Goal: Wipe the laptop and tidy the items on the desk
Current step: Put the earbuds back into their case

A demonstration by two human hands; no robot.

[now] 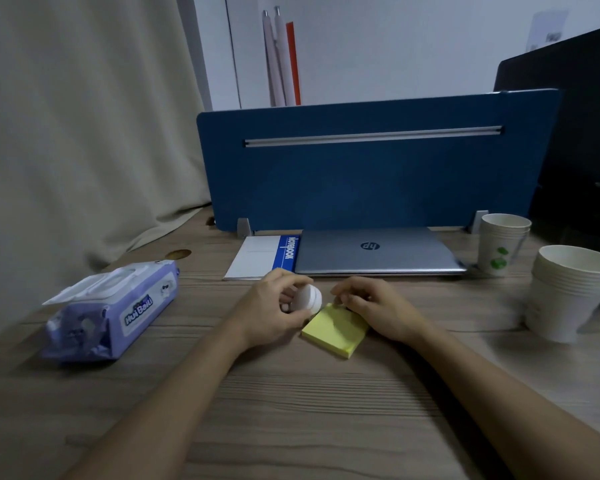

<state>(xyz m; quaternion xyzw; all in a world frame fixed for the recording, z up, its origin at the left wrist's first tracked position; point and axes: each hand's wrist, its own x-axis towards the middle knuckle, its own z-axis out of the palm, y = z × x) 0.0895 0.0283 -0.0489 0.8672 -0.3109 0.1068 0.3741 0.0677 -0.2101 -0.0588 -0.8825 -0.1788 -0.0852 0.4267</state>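
Desk (291,410): wood-grain top carrying everything below; both forearms reach in from the near edge.
Blue divider panel (361,174): stands upright along the far edge, well beyond the fingertips.
Laptop (378,252): closed, silver, logo up; lies flat against the foot of the divider, just beyond both hands. Its long axis runs left to right, the front edge facing the person.
Wet-wipe pack (115,310): purple, flap lifted open; well to the left of the left hand, long axis running from near-left to far-right.
Stack of paper cups (568,292): well to the right of the right hand; a second, smaller stack of cups (503,247) stands beyond it, beside the laptop's right end.
Notebook (260,258): white with a blue spine, flat, touching the laptop's left side, just beyond the left fingertips.
Sticky-note pad (336,332): yellow, flat, turned diagonally, far corner under the right fingers.
Left hand (274,313): fingers curled round a small white round object (309,299), held at the pad's far-left corner.
Right hand (371,306): fingers curled, thumb and forefinger pinching at the pad's far corner.
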